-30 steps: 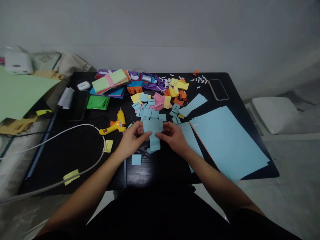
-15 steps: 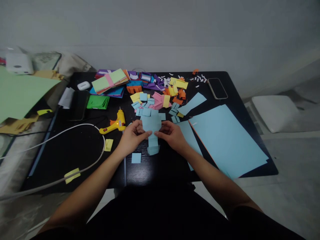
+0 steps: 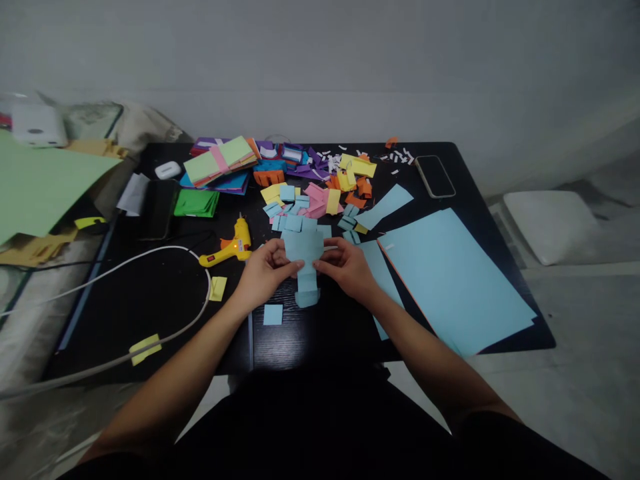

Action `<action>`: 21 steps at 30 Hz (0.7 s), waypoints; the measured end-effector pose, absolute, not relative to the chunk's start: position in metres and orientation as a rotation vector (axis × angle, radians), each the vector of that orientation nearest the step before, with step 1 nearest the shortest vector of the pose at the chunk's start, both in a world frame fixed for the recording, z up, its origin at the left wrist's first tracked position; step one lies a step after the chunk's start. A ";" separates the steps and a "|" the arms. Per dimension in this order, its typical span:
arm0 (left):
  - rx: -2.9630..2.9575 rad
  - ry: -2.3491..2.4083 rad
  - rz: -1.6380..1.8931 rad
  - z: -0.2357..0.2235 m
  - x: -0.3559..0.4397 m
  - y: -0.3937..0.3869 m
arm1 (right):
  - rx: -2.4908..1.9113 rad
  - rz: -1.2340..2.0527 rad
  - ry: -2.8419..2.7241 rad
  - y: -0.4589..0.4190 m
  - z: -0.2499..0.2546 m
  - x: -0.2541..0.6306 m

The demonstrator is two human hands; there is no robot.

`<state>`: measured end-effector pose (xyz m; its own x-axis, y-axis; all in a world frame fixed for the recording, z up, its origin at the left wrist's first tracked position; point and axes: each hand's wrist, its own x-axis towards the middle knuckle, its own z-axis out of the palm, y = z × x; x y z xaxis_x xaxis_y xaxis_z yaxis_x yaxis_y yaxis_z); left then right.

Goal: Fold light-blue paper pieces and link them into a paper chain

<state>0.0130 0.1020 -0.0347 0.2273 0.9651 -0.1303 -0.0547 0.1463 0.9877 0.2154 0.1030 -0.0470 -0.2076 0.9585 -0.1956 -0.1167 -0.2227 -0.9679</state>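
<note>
Craft work area: black counter [image 3: 280, 347] carrying cut coloured paper [image 3: 320, 200], a yellow glue gun [image 3: 231, 247] and paper sheets [image 3: 457, 280].

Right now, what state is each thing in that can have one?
Left hand: pinching blue paper piece
Right hand: pinching it too
Blue paper piece: creased, held
Glue gun: lying on its side
Right-side phone: flat, screen dark
White cable: looped
Large blue sheets: flat, overlapping

Bare tabletop [image 3: 283, 350] opens nearest the person; the glue gun [image 3: 230, 247] obstructs the left

Folded piece [image 3: 304, 248]: matt blue paper | tabletop [image 3: 285, 350]: glossy black, grained | glue gun [image 3: 230, 247]: yellow plastic
</note>
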 end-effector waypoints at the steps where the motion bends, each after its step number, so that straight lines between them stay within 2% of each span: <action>1: 1.156 1.057 0.975 -0.035 0.013 0.102 | -1.150 1.582 -1.137 0.103 -0.047 0.216; 21: 1.146 1.030 0.977 -0.032 0.013 0.102 | -1.188 1.562 -1.123 0.100 -0.043 0.211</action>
<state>0.0131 0.1016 -0.0320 0.2427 0.9619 -0.1259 -0.0750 0.1480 0.9861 0.2115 0.1000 -0.0425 -0.1850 0.9598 -0.2112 -0.1055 -0.2330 -0.9667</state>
